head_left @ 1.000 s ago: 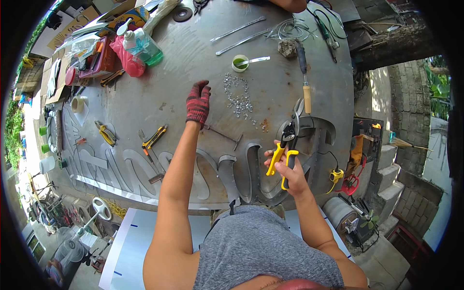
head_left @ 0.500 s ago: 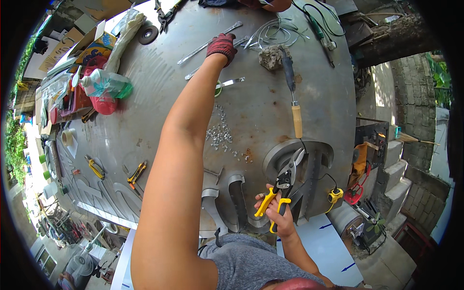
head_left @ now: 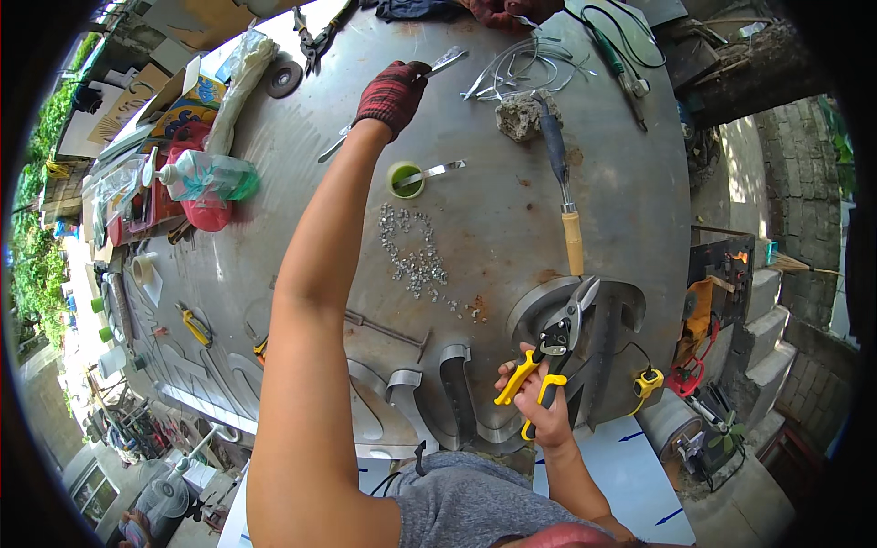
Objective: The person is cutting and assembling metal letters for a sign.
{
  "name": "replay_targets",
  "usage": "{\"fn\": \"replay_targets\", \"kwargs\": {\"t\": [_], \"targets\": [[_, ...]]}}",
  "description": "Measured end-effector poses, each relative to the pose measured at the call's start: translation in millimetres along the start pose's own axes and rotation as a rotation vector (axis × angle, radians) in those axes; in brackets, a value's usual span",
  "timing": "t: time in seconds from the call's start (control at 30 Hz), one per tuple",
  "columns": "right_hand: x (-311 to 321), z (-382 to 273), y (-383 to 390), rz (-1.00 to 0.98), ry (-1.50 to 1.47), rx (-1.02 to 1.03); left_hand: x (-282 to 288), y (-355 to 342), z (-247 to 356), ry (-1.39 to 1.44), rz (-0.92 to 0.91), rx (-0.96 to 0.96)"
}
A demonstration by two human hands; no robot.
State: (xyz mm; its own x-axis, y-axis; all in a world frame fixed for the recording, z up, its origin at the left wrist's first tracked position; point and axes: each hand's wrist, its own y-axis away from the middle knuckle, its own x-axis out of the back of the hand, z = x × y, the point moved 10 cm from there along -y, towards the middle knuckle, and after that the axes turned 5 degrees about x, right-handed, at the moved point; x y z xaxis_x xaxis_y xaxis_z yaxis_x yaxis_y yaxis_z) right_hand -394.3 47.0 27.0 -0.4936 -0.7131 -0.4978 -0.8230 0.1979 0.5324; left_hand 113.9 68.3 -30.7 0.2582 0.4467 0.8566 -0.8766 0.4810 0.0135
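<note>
My left hand [head_left: 391,100], in a red-and-black glove, grips silver metal strips [head_left: 449,59] at the far part of the steel table [head_left: 301,201]. Bare-skinned, my right hand [head_left: 541,406] holds yellow-and-black snips [head_left: 557,342] over curved sheet-metal letters [head_left: 457,393]. Below the gloved hand stands a small green-lined cup [head_left: 399,172] with a strip across it, near a scatter of small silver bits [head_left: 411,251]. A wooden-handled soldering iron [head_left: 573,242] rests against a grey stone chunk [head_left: 519,117], to the right of the cup.
Bottles [head_left: 206,175], boxes and bags crowd the left side. Dark snips [head_left: 315,41] and a coil of wire [head_left: 534,64] lie at the back, where another person's red-gloved hand [head_left: 502,11] partly shows. A yellow tape measure [head_left: 647,388] sits at the right edge, beside steps [head_left: 763,329].
My left hand has reached forward onto the silver strips and now draws them slightly leftward. My right hand still holds the snips, a little lower than a second ago.
</note>
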Motion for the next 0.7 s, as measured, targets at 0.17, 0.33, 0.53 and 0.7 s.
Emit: {"fn": "replay_targets", "kwargs": {"t": [0.17,0.33,0.53,0.7], "targets": [[-7,-61,-32,0.071,0.258,0.288,71,76,28,0.405,0.017,-0.014],[-53,-144,-80,0.084,0.193,0.561,106,162,65,0.762,-0.231,0.257],[-119,-182,-98,0.033,0.143,0.611,103,247,111,1.197,-0.479,0.332],[-124,-174,-92,0.036,0.174,0.604,99,278,130,1.169,-0.509,0.353]]}}
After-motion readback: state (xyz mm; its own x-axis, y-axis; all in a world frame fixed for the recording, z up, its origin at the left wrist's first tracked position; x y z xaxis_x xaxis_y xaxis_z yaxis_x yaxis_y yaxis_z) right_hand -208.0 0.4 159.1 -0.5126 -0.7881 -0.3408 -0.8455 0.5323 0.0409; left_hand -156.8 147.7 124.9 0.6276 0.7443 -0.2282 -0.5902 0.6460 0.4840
